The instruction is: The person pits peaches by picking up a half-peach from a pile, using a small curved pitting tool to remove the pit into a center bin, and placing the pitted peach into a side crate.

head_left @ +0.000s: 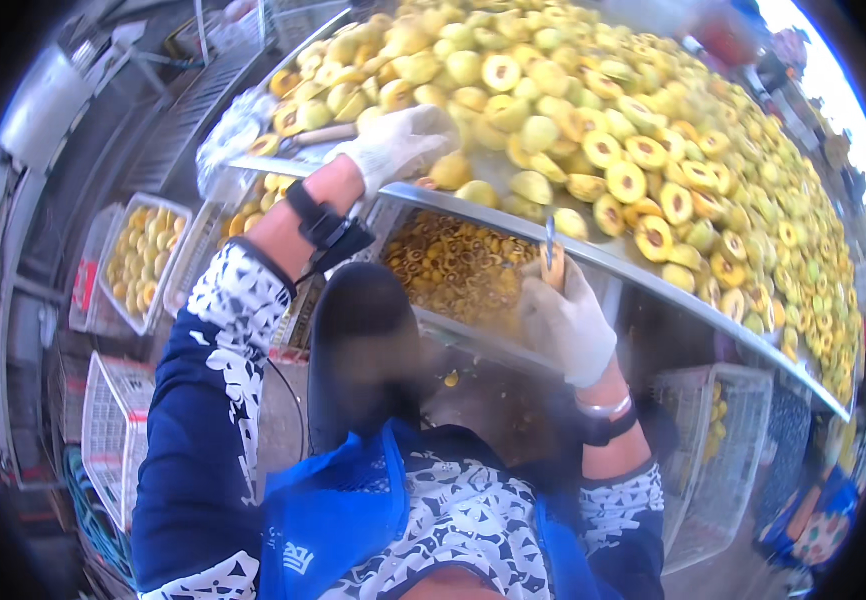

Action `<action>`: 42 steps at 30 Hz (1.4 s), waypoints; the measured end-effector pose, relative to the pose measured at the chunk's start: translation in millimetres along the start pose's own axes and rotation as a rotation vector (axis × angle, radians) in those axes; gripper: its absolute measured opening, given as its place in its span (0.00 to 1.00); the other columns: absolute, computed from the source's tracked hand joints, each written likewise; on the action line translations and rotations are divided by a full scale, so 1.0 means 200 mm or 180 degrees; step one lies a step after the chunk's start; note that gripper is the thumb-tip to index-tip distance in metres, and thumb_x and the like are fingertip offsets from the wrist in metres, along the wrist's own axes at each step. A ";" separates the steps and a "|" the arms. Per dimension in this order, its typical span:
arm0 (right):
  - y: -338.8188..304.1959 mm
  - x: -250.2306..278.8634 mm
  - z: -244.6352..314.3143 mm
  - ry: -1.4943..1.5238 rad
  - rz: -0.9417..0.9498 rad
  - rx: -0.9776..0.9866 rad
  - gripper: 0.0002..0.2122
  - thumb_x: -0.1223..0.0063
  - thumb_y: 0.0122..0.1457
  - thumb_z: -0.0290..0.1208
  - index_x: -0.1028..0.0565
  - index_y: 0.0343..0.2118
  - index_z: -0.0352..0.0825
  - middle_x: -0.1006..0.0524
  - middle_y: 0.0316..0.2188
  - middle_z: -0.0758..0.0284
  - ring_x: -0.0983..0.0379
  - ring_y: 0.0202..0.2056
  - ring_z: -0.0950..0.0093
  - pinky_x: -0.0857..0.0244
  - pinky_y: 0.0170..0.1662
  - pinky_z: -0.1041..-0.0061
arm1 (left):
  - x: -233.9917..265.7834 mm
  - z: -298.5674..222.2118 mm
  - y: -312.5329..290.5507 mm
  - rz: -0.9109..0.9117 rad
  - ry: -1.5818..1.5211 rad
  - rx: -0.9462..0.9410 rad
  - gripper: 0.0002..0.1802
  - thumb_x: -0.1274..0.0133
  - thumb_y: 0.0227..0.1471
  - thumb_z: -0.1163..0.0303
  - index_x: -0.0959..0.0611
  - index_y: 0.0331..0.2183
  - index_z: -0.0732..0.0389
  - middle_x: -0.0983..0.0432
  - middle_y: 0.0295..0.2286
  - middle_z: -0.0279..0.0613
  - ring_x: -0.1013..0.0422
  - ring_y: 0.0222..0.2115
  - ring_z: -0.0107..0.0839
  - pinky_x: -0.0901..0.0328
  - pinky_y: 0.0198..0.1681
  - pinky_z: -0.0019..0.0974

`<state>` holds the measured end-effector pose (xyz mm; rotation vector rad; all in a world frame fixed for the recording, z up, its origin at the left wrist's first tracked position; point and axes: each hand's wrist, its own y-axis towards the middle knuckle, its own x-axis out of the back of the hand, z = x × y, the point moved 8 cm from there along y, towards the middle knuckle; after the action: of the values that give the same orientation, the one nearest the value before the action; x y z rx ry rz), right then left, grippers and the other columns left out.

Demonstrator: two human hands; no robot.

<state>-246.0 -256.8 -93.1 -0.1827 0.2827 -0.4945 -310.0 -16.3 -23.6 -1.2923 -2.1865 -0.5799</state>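
Observation:
My left hand [398, 143], in a white glove, reaches over the near left edge of a metal table [643, 268] heaped with yellow peach halves [625, 181]. Its fingers look apart and curved, somewhat blurred, beside a peach [450, 170] at the edge. In a similar glove, my right hand [568, 315] is closed around the wooden handle of a small pitting tool [551, 255], its metal tip pointing up at the table's rim. Many of the halves show a brown pit or hollow. Below the rim, between my hands, a bin [493, 345] holds brownish-yellow pits and scraps.
Another wooden-handled tool [323, 135] lies by a clear plastic bag [228, 135] at the table's left corner. A crate of peaches [188, 222] stands at left, with a white crate [103, 430] nearer. To my right is another crate [723, 480]. A person [818, 515] is at far right.

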 end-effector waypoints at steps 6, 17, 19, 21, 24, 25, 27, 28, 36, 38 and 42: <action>-0.08 0.11 0.19 0.0298 -0.0140 0.0317 0.10 0.48 0.58 0.34 0.33 0.38 0.36 0.28 0.22 0.68 0.36 0.15 0.82 0.42 0.17 0.84 | -0.30 -0.24 0.38 0.0439 0.1124 0.0170 0.34 0.43 0.46 0.54 0.30 0.52 0.58 0.29 0.45 0.54 0.30 0.44 0.43 0.34 0.47 0.40; -0.11 0.15 0.30 0.0642 -0.0051 0.0870 0.12 0.48 0.57 0.33 0.35 0.39 0.34 0.29 0.22 0.66 0.36 0.15 0.82 0.42 0.16 0.85 | -0.46 -0.20 0.57 -0.0150 0.2291 0.0181 0.25 0.45 0.45 0.69 0.30 0.47 0.62 0.30 0.42 0.60 0.29 0.42 0.52 0.33 0.42 0.45; -0.09 0.18 0.30 0.0517 -0.0176 0.0881 0.12 0.49 0.57 0.33 0.35 0.40 0.34 0.29 0.22 0.66 0.36 0.15 0.82 0.42 0.16 0.85 | -0.38 -0.26 0.50 -0.0898 0.0450 0.0117 0.20 0.47 0.43 0.74 0.26 0.42 0.65 0.25 0.35 0.52 0.28 0.33 0.39 0.33 0.38 0.35; -0.07 0.15 0.29 0.0202 -0.0307 0.0859 0.12 0.49 0.58 0.32 0.35 0.40 0.34 0.29 0.22 0.67 0.36 0.15 0.83 0.42 0.16 0.84 | -0.35 -0.20 0.45 -0.1156 -0.1308 -0.0125 0.18 0.48 0.44 0.78 0.25 0.41 0.63 0.26 0.35 0.39 0.30 0.37 0.30 0.34 0.39 0.31; -0.04 0.11 0.30 -0.0167 -0.0466 0.0891 0.11 0.48 0.57 0.32 0.34 0.37 0.33 0.29 0.21 0.67 0.35 0.17 0.80 0.42 0.19 0.80 | -0.42 -0.25 0.25 -0.1066 -0.2669 -0.0413 0.15 0.51 0.51 0.76 0.25 0.43 0.62 0.27 0.37 0.39 0.29 0.39 0.30 0.32 0.41 0.32; -0.01 0.12 0.28 -0.0457 -0.0524 0.1009 0.11 0.48 0.57 0.33 0.34 0.36 0.32 0.29 0.22 0.65 0.33 0.18 0.78 0.40 0.21 0.77 | -0.46 -0.31 0.19 -0.1023 -0.2813 -0.0542 0.14 0.52 0.53 0.72 0.25 0.43 0.62 0.27 0.37 0.40 0.29 0.38 0.30 0.31 0.41 0.32; 0.03 0.13 0.25 -0.1142 -0.0764 0.1438 0.15 0.47 0.56 0.37 0.36 0.33 0.28 0.28 0.24 0.48 0.29 0.27 0.50 0.36 0.31 0.61 | -0.52 -0.34 0.11 -0.1043 -0.3107 -0.0550 0.15 0.56 0.58 0.64 0.26 0.44 0.62 0.26 0.36 0.40 0.28 0.37 0.30 0.31 0.41 0.33; 0.00 0.13 0.27 -0.1576 -0.0922 0.1587 0.15 0.48 0.56 0.36 0.36 0.34 0.28 0.28 0.25 0.46 0.30 0.30 0.47 0.37 0.33 0.59 | -0.57 -0.33 0.09 -0.0991 -0.3417 -0.0464 0.17 0.57 0.60 0.60 0.26 0.44 0.62 0.25 0.36 0.41 0.28 0.37 0.31 0.31 0.41 0.33; 0.04 0.11 0.20 -0.2199 -0.1012 0.1035 0.13 0.54 0.57 0.32 0.37 0.40 0.30 0.29 0.32 0.46 0.33 0.38 0.46 0.39 0.41 0.60 | -0.66 -0.28 -0.02 -0.1265 -0.4097 0.0087 0.24 0.59 0.60 0.49 0.25 0.40 0.61 0.25 0.34 0.42 0.28 0.34 0.31 0.31 0.38 0.34; 0.08 0.10 0.19 -0.2330 -0.1007 0.0993 0.14 0.54 0.57 0.33 0.37 0.40 0.28 0.28 0.31 0.43 0.32 0.38 0.45 0.38 0.40 0.57 | -0.65 -0.23 -0.01 -0.1443 -0.3930 0.0116 0.24 0.59 0.60 0.49 0.24 0.39 0.61 0.24 0.34 0.42 0.28 0.34 0.31 0.31 0.38 0.34; 0.14 0.05 0.15 -0.2589 -0.0775 0.0754 0.18 0.56 0.56 0.33 0.38 0.45 0.25 0.27 0.32 0.41 0.31 0.39 0.46 0.36 0.41 0.56 | -0.58 -0.14 0.03 -0.1871 -0.3566 0.0219 0.23 0.58 0.59 0.49 0.23 0.36 0.62 0.24 0.31 0.42 0.27 0.30 0.30 0.31 0.36 0.33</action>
<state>-215.4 -235.2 -73.4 -0.1741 -0.5974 -0.6483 -252.1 -106.5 -75.5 -1.0088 -3.5103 0.1154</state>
